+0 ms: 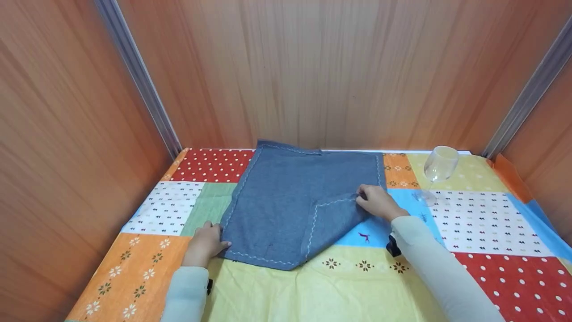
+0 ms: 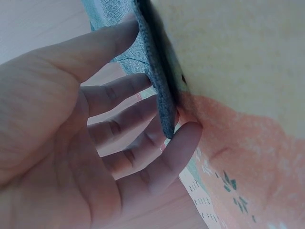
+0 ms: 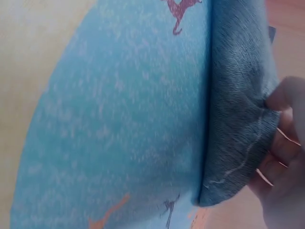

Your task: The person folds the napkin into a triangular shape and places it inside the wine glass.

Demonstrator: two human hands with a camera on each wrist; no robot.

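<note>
A grey-blue cloth (image 1: 272,201) with pale wavy stitching along its edges lies spread out in the middle of the table. Its lower right corner is turned back over the top, showing a folded flap (image 1: 333,219). My right hand (image 1: 377,202) pinches the tip of this flap between thumb and fingers; the right wrist view shows the held cloth (image 3: 240,105) close up. At the lower left corner, my left hand (image 1: 204,241) touches the cloth with thumb and fingertips spread apart. In the left wrist view, the thumb (image 2: 90,52) reaches over the cloth edge (image 2: 159,86).
Behind my right hand stands a clear wine glass (image 1: 441,164), upright. A patchwork-patterned tablecloth (image 1: 250,295) covers the table. Wood-grain panels (image 1: 313,71) enclose the back and both sides, with metal posts (image 1: 143,76) at the corners.
</note>
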